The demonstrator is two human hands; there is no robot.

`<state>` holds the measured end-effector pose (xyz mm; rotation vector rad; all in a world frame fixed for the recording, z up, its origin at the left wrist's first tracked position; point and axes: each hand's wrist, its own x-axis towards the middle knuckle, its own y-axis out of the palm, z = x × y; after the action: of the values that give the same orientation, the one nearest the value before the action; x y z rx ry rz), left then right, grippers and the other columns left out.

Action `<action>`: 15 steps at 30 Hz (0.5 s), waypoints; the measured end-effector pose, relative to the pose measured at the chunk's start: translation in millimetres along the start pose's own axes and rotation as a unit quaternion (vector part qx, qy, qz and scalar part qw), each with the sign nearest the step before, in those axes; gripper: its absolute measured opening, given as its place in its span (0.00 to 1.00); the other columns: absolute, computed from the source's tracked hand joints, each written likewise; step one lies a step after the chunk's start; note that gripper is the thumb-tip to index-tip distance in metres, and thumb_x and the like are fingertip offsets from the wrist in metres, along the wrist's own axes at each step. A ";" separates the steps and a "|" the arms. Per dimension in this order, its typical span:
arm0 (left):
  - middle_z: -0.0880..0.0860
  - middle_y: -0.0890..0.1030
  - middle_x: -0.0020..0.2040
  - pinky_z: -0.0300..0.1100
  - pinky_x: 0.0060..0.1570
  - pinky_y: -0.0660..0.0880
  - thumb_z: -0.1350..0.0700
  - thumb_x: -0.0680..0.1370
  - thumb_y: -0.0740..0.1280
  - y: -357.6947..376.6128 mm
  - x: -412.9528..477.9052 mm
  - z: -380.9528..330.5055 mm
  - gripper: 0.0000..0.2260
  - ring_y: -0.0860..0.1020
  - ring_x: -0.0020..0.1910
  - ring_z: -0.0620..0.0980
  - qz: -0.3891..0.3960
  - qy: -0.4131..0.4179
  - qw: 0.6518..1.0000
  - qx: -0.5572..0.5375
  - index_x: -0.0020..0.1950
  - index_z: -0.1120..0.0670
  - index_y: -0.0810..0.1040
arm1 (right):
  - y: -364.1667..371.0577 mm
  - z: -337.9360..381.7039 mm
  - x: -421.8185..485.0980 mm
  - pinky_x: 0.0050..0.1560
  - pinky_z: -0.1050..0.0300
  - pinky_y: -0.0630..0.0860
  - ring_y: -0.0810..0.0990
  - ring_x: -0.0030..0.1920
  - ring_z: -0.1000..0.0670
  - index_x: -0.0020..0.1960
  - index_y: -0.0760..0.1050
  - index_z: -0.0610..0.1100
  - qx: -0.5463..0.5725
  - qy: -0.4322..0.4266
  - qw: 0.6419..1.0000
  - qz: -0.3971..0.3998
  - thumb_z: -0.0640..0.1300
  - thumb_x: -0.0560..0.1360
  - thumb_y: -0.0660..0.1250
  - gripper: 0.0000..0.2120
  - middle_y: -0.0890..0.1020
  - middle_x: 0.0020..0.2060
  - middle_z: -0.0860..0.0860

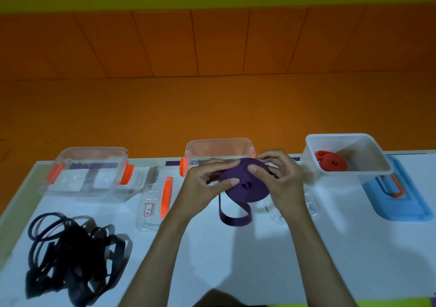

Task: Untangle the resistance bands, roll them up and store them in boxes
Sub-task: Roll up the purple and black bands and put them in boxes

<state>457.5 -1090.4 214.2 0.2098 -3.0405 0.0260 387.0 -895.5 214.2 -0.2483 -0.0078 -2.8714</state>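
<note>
Tangled black bands (75,257) well left of left hand (207,186), both hands raised, left hand pinching purple band roll (245,181), right hand (280,179) curled round its other side, clear box (219,149) just behind, red roll (330,164) in white box (339,136) to the right.

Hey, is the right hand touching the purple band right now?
Touching. The head view shows the right hand pinching the rolled purple band at its right edge.

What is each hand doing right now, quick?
Left hand: grips the rolled purple band, thumb on its face.
Right hand: grips the same band from the other side.
</note>
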 end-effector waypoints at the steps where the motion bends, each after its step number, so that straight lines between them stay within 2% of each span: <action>1: 0.49 0.86 0.61 0.42 0.56 0.82 0.61 0.76 0.79 -2.9 -0.3 -0.4 0.17 0.84 0.62 0.52 0.011 -0.015 1.000 -0.014 0.64 0.52 0.87 | -0.3 -0.4 1.0 0.45 0.54 0.85 0.87 0.53 0.47 0.52 0.83 0.56 0.003 0.002 1.000 0.008 0.54 0.72 0.81 0.12 0.86 0.51 0.53; 5: 0.48 0.87 0.58 0.40 0.54 0.82 0.60 0.75 0.80 -7.3 -1.5 -1.5 0.16 0.85 0.59 0.50 0.008 -0.012 1.000 -0.009 0.62 0.48 0.87 | -1.0 -3.3 4.8 0.43 0.55 0.84 0.87 0.51 0.48 0.53 0.81 0.53 -0.014 0.018 0.996 0.087 0.55 0.69 0.83 0.17 0.86 0.50 0.53; 8: 0.50 0.87 0.55 0.42 0.51 0.83 0.58 0.73 0.82 -5.3 -2.6 -0.9 0.16 0.86 0.55 0.52 -0.034 -0.014 0.999 -0.005 0.59 0.47 0.86 | 0.6 -3.5 7.4 0.44 0.55 0.84 0.86 0.51 0.48 0.53 0.79 0.55 -0.020 -0.004 0.997 0.080 0.52 0.69 0.83 0.17 0.84 0.49 0.53; 11: 0.51 0.87 0.58 0.43 0.54 0.83 0.59 0.75 0.81 -12.9 -1.3 -2.1 0.17 0.85 0.58 0.54 -0.020 -0.009 1.000 -0.018 0.62 0.49 0.84 | 6.7 -3.8 8.5 0.48 0.54 0.84 0.85 0.54 0.47 0.54 0.81 0.57 0.007 -0.022 0.997 0.070 0.48 0.72 0.81 0.14 0.84 0.52 0.53; 15: 0.51 0.87 0.56 0.40 0.53 0.83 0.60 0.73 0.81 -16.5 0.1 -2.2 0.14 0.86 0.57 0.53 -0.022 -0.009 1.000 -0.007 0.57 0.49 0.86 | 10.6 -9.5 4.0 0.46 0.55 0.83 0.85 0.51 0.48 0.49 0.78 0.53 0.037 0.015 0.992 0.121 0.40 0.74 0.79 0.13 0.84 0.50 0.52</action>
<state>459.9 -1106.7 216.6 0.2776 -3.0510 -0.0011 384.3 -907.0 205.4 -0.1797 -0.0726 -2.6277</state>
